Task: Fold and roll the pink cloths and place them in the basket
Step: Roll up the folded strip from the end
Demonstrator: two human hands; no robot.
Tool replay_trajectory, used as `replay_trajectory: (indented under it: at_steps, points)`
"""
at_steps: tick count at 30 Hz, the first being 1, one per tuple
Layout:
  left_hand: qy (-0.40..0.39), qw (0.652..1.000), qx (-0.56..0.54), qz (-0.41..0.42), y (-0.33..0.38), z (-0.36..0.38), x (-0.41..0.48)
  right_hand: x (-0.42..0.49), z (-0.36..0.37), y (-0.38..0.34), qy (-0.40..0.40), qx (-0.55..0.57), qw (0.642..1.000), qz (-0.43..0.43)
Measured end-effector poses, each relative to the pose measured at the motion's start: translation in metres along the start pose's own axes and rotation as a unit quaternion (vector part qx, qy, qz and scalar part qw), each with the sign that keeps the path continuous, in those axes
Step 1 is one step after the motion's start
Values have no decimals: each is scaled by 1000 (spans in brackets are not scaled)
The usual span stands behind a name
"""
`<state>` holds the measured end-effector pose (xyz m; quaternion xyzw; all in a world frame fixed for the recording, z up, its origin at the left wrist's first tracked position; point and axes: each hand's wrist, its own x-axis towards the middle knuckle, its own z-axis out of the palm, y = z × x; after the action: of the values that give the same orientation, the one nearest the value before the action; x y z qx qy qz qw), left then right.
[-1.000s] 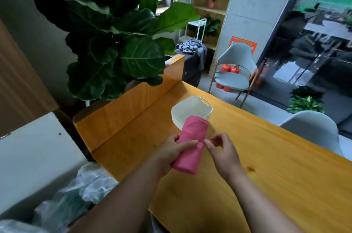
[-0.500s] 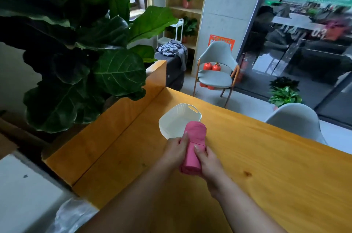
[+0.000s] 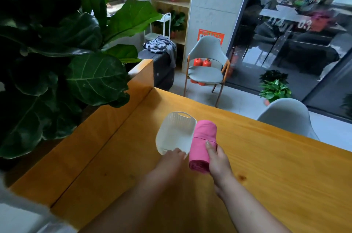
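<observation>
Right hand [image 3: 217, 158] grips the rolled pink cloth [image 3: 203, 137], thumb on top and fingers curled under. The roll sticks out ahead of the fingers, just beside the basket [image 3: 172, 127]'s right wall. Left hand [image 3: 172, 158] fingertips are at the basket's near rim; gripping or only touching, cannot tell. All over the wooden table [image 3: 276, 166].

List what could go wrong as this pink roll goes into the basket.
1. The right hand grips the rolled pink cloth near one end only; the far end, flap edge showing, may unroll.
2. The roll looks about as long as the basket, so it could catch on the rim.
3. The left hand only meets the basket's near rim; a push might slide it.
</observation>
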<state>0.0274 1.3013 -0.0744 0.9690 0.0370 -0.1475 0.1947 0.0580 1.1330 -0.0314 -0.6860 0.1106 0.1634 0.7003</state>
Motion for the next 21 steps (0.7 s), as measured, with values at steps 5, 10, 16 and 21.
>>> replay_trajectory:
  at_steps: [5, 10, 16, 21]
  points:
    - [7, 981, -193, 24, 29, 15, -30, 14, -6, -9, 18, -17, 1000, 3]
    - [231, 949, -179, -115, 9, -14, -9, 37, -5, -9, 20, -121, 992, 15]
    - [70, 945, -255, -193, -14, -15, 38, 58, 24, -18, -13, -386, 922, 36]
    - [67, 939, -295, -164, -6, 3, 34, 66, 51, -16, -14, -500, 864, 52]
